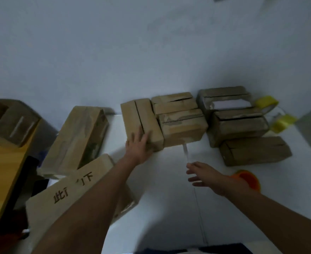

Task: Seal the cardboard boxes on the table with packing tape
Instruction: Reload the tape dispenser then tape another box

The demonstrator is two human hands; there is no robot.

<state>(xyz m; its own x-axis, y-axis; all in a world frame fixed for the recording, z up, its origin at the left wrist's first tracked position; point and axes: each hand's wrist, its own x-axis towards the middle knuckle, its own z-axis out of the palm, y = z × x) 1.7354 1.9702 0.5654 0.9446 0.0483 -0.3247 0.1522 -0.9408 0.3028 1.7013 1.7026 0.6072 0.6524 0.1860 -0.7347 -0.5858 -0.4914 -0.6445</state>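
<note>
Left hand (139, 143) is laid on the near end of the closest cardboard box (141, 123), fingers mostly straight and spread over the top edge, so the grip reads as a wide flat press rather than a pinch. Right hand (200, 174) hovers over the bare table (169, 208), fingers loose and apart, holding nothing as far as I can tell.

Handling guess: these look like small, light cartons. The cardboard is stiff enough to slide or lift from one end, but the tops are only two flaps meeting at a seam, so pressing mid-seam would likely cave them in. I'd hold across the short end or down the two long sides, right where the left hand already sits, and keep the flaps pushed flat for taping.

Looks: plain tan, oblong, a dark seam running lengthwise away from the left hand's grip, flaps closed but no tape I can make out. Just past its far side, two more boxes (178, 118) lie crosswise, their flaps a bit scuffed and gapped. Beyond the right hand, well apart from it, is another cluster of boxes (237, 125); the far one is open with something white inside.

Tape: an orange roll (248, 178) sits just beside the right wrist, and yellowish rolls (272, 114) are behind the far cluster. The picture is blurry, so finer detail is a no-go.
</note>
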